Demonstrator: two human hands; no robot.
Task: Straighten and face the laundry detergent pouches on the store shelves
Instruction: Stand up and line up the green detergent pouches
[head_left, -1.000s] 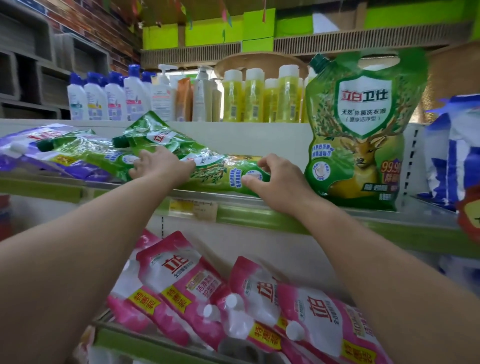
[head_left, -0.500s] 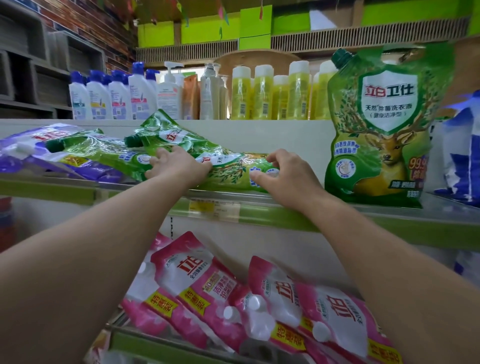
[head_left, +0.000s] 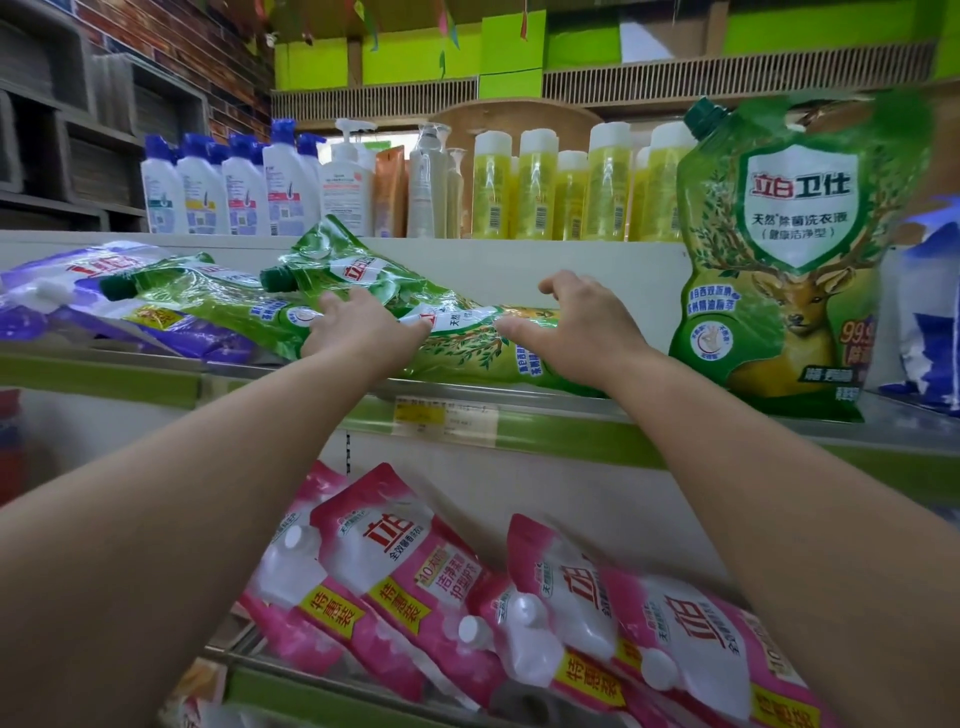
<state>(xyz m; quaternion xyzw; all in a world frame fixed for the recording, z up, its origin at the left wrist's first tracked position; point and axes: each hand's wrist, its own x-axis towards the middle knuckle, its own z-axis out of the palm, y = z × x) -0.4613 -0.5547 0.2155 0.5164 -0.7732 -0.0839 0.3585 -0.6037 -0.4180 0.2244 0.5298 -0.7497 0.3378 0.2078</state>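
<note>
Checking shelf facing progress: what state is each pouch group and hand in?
Upright green pouch: standing, label forward.
Flat green pouch: lying down under both hands.
Purple pouch: lying flat.
Pink pouches: slumped, overlapping.
Left hand: resting on it.
Right hand: fingers spread, pressing.

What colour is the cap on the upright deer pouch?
Dark green cap, seen in the head view.

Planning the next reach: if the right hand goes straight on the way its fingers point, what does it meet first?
Probably the lying green pouch right under the right hand; past that, the white back panel. Depth is hard to judge.
</note>
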